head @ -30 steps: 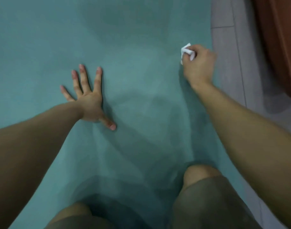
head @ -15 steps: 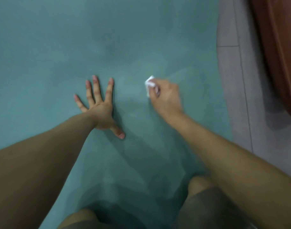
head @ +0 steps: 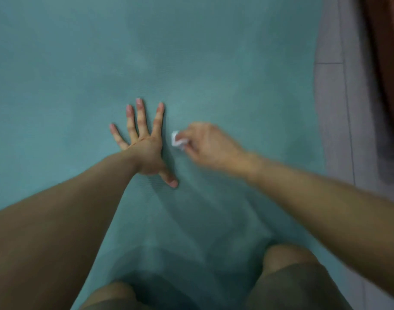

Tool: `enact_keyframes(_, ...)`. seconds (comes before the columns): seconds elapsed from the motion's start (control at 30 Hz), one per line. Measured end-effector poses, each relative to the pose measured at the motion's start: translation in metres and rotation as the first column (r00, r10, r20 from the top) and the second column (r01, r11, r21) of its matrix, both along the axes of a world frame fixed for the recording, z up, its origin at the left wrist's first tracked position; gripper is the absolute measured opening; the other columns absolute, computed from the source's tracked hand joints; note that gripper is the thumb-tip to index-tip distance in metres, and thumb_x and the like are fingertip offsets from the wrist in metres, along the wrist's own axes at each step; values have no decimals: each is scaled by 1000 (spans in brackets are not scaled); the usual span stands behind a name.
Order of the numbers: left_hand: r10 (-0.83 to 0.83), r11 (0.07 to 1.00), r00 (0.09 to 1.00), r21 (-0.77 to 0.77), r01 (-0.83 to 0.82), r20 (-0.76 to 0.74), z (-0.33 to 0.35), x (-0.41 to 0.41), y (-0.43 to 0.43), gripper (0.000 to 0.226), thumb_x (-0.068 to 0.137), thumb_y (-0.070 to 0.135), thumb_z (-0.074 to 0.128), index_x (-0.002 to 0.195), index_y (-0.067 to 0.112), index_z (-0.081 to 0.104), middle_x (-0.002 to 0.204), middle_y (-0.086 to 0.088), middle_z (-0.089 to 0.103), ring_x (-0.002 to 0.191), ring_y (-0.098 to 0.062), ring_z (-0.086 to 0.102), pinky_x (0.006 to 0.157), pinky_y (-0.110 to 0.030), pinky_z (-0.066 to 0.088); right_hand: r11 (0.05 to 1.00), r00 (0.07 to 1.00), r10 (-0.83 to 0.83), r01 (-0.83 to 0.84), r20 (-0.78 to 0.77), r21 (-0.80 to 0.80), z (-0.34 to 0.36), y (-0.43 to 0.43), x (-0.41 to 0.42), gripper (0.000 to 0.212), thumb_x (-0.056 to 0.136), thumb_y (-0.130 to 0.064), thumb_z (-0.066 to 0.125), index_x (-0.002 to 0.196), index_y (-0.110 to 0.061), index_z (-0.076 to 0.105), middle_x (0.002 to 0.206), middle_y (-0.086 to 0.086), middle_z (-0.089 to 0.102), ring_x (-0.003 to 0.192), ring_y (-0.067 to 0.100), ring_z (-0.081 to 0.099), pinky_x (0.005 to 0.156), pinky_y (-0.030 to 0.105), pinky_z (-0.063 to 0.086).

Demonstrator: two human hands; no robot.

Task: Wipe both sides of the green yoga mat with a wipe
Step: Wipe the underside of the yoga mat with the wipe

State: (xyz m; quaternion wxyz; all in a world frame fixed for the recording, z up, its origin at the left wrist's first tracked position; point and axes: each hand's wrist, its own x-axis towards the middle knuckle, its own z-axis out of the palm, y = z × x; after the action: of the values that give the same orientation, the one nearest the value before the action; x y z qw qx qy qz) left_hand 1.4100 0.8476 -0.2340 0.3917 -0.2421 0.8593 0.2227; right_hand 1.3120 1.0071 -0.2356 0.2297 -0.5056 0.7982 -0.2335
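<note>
Head view: right hand (head: 210, 145) pinches the wipe (head: 177, 140) against the green yoga mat (head: 191, 52).
Left hand (head: 144, 151) presses flat, fingers spread, its grip open, just beside the wipe. The wad is small and bunched, so strokes could skip patches, or the mat could ruck under the push. The mat lies spread on the floor (head: 334, 130), matte teal, faintly streaked.

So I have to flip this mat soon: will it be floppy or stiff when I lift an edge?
Probably floppy: the mat shows faint ripples near the knee. It may slide on the tiled floor, perhaps why the left hand presses flat on it while the right hand holds the wipe.
</note>
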Motion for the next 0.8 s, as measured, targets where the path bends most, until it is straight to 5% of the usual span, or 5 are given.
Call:
enact_keyframes(0.17, 1, 1000, 1000, 6, -1, 2, -5, -1, -4, 198, 14, 68, 99, 141, 46, -51, 145, -6, -65, 136, -32, -58, 111, -79, -20, 675, 662, -707, 737, -249, 44, 1, -3, -140, 30, 93, -21, 52, 107, -16, 79, 105, 8, 79, 99, 26, 73, 86, 30, 51)
enact_keyframes(0.33, -3, 1000, 1000, -3, 3, 30, -5, 2, -2, 198, 13, 70, 98, 142, 44, -51, 145, -7, -65, 137, -33, -57, 112, -79, -17, 968, 968, -246, 244, 42, 48, -10, -19, 17, 24, 94, -18, 55, 102, -18, 78, 91, 12, 71, 85, 36, 67, 75, 39, 48)
enact_keyframes(0.47, -26, 999, 999, -20, 26, -27, -1, -3, 4, 197, 16, 74, 96, 149, 38, -45, 152, -7, -59, 143, -33, -51, 114, -79, -15, 990, 991, -115, 109, 68, 91, -5, -7, 21, 25, 96, -20, 60, 109, -17, 80, 91, 18, 65, 84, 39, 65, 74, 41, 48)
enact_keyframes(0.7, 205, 973, 979, -108, -204, -3, 9, 84, -50, 191, 16, 91, 82, 152, 39, -41, 160, -1, -50, 149, -26, -44, 117, -78, -9, 704, 689, -695, 710, -207, 0, -13, -21, -99, 25, 92, -16, 53, 92, -15, 79, 96, 7, 80, 92, 30, 73, 77, 27, 45)
enact_keyframes(0.8, 169, 984, 984, -67, -165, 59, 4, 94, -65, 194, 13, 90, 83, 145, 40, -49, 149, 2, -62, 142, -28, -53, 111, -82, -12, 882, 880, -471, 471, -57, -16, -2, -40, 13, 18, 96, -16, 62, 94, -16, 80, 85, 11, 75, 78, 34, 68, 72, 38, 46)
